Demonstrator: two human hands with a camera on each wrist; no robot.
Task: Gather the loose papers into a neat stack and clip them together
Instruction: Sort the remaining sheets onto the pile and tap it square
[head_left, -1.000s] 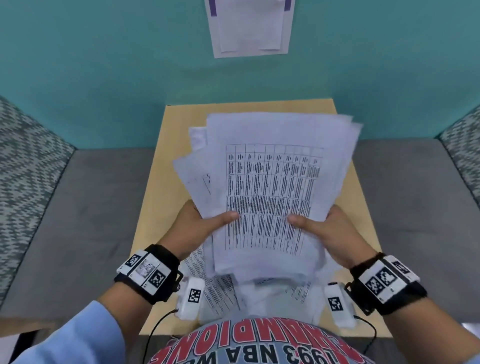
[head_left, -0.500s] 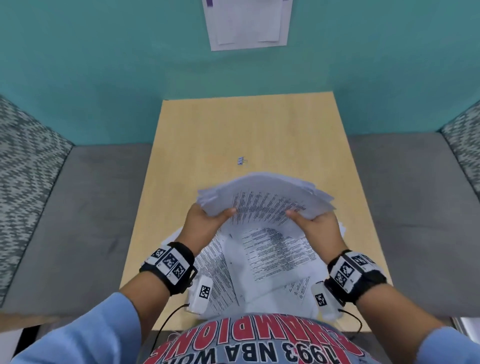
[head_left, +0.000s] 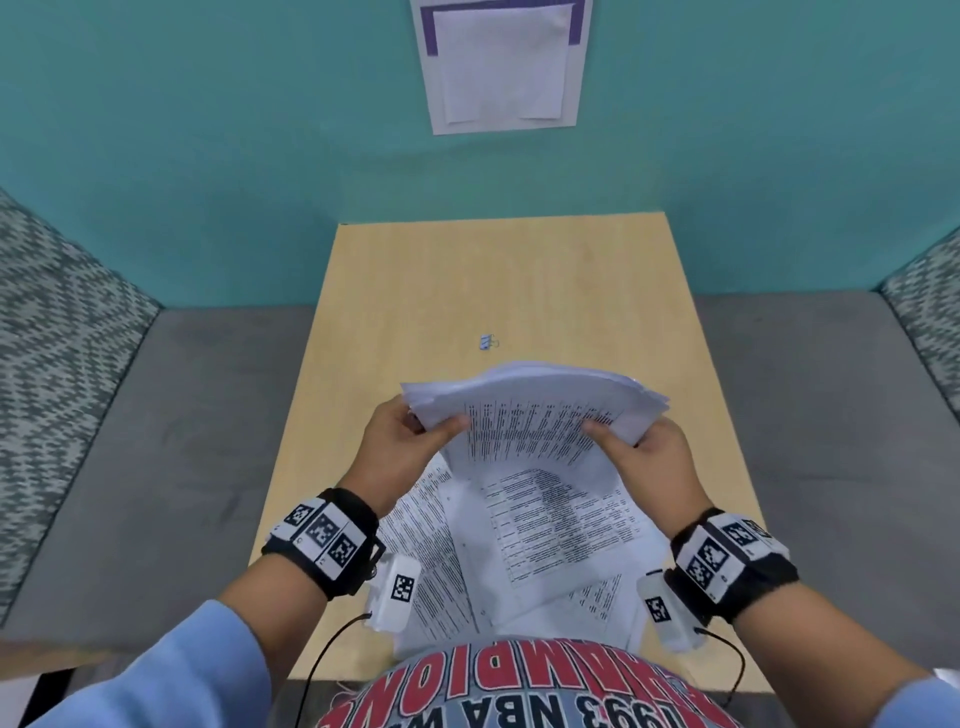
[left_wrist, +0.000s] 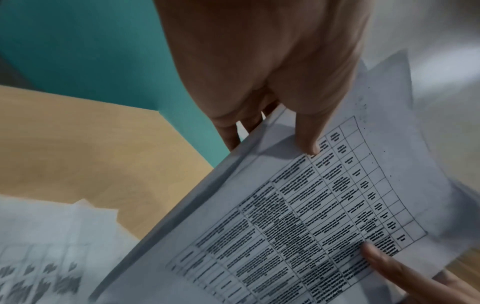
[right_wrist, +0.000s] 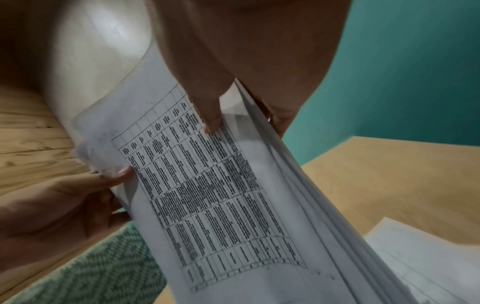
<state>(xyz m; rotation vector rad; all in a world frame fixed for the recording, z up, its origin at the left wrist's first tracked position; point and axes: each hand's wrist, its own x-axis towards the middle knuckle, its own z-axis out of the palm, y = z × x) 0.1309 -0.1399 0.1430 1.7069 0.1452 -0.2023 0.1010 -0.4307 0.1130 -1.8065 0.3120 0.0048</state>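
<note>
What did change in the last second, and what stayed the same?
The bundle of papers tipped from upright toward flat and came lower, uncovering the binder clip beyond it. The left hand and right hand keep gripping its sides. Loose sheets stay on the table.

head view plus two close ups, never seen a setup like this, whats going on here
No machine here: a person wears a camera on the head and one on each wrist. The wide picture is the head view, looking down at a table. The close-ups look along each hand from its wrist. The left hand and right hand each grip one side of a stack of papers, thumbs on the printed top sheet. More loose sheets lie on the table beneath. A small clip lies on the table beyond the stack, untouched.
</note>
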